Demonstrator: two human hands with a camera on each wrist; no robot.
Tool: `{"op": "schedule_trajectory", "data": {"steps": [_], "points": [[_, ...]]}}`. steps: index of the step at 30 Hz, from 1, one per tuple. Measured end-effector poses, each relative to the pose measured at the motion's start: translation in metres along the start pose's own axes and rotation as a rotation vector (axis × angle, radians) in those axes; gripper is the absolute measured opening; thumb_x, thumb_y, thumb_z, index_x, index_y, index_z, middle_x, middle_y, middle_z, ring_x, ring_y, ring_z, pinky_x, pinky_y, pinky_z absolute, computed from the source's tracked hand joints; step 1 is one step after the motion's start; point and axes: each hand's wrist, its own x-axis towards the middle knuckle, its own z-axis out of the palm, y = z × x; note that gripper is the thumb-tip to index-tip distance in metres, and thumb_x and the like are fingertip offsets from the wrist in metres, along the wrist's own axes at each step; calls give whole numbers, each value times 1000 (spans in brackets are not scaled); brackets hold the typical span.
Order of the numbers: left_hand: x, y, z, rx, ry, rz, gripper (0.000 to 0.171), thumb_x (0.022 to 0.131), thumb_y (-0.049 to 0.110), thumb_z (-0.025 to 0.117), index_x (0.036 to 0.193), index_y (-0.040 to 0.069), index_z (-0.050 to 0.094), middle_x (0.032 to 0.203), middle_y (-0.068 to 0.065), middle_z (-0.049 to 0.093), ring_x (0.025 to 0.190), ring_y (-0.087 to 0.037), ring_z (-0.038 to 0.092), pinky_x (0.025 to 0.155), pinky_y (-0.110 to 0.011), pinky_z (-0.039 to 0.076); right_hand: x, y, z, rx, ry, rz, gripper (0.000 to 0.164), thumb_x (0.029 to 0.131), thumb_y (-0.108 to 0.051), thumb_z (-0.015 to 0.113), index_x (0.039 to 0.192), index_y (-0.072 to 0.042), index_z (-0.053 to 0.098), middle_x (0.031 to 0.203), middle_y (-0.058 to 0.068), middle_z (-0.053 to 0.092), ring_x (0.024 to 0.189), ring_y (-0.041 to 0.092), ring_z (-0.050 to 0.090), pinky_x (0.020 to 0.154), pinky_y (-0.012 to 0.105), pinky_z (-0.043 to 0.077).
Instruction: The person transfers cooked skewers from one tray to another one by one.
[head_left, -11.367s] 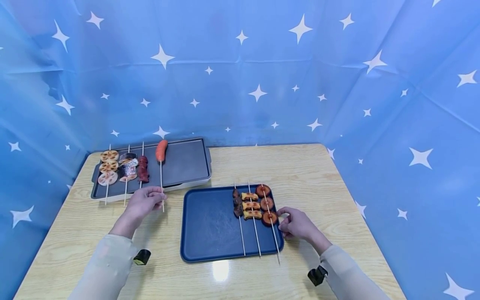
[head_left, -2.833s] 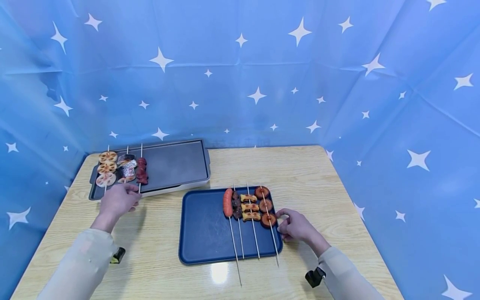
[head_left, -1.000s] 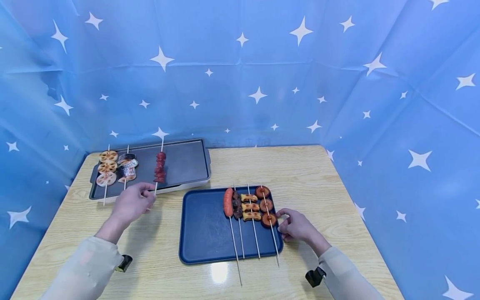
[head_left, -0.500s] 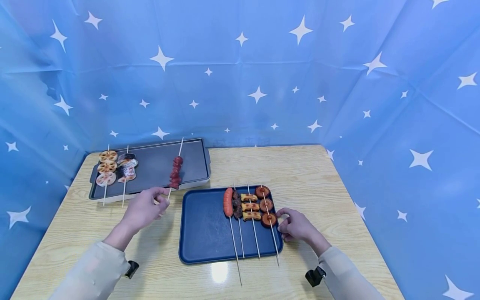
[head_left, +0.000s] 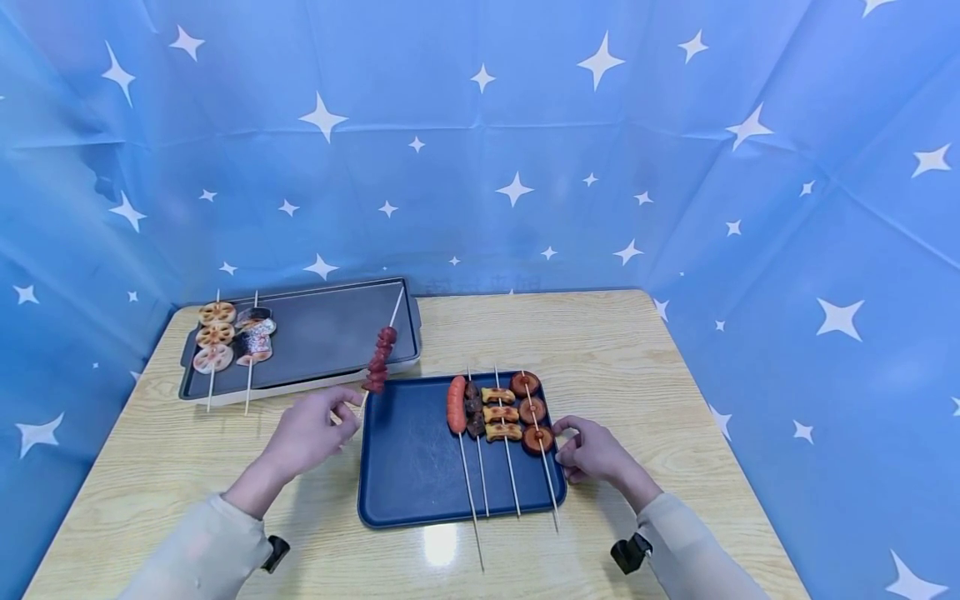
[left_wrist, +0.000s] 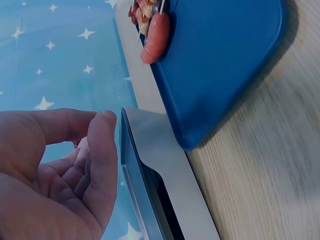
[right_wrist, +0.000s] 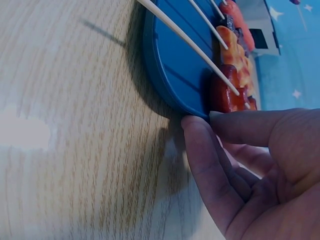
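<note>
My left hand [head_left: 311, 429] pinches the stick of a skewer of dark red meat chunks [head_left: 379, 358] between thumb and fingertips. That skewer tilts up to the right, overlapping the griddle's near edge and the far left corner of the blue tray [head_left: 408, 467] in the head view. In the left wrist view the fingers [left_wrist: 102, 145] hide most of it. My right hand [head_left: 592, 454] pinches the tray's right rim, thumb and finger meeting at the edge in the right wrist view. On the tray lie skewers of sausage [head_left: 456, 404], dark brown chunks [head_left: 474, 412], yellow pieces [head_left: 500, 413] and round brown slices [head_left: 533, 410].
A grey griddle [head_left: 330, 329] stands at the back left of the wooden table [head_left: 600, 350]. Two skewers lie at its left end, one of lotus root slices [head_left: 216, 335], one of speckled dark-and-white pieces [head_left: 255, 337]. A blue star-patterned curtain [head_left: 465, 150] hangs behind.
The sausage skewer went from the griddle to the tray. Then my left hand took the red meat skewer off the griddle and carried it right, towards the tray. My right hand stayed at the rim.
</note>
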Motion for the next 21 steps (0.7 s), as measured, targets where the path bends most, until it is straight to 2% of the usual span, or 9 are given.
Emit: {"op": "schedule_trajectory", "data": {"steps": [6, 14, 21], "points": [[-4, 9, 8, 2, -26, 26, 24, 89, 10, 59, 112, 8, 65, 82, 2, 64, 53, -9, 59, 50, -26, 45, 2, 3, 1, -16, 16, 4, 37, 85, 6, 61, 121, 3, 52, 76, 12, 63, 59, 17, 58, 57, 40, 58], [-9, 19, 22, 100, -31, 72, 20, 86, 10, 61, 104, 14, 67, 67, 8, 57, 48, -7, 45, 48, -23, 34, 0, -1, 0, -14, 22, 22, 36, 85, 6, 61, 120, 2, 53, 76, 11, 63, 60, 16, 59, 56, 37, 58], [-15, 24, 34, 84, -79, 70, 17, 88, 11, 64, 103, 14, 67, 65, 11, 57, 50, -7, 49, 48, -23, 35, 1, 0, 0, -12, 23, 27, 35, 86, 6, 61, 119, 1, 53, 75, 10, 63, 60, 16, 60, 56, 36, 58]]}}
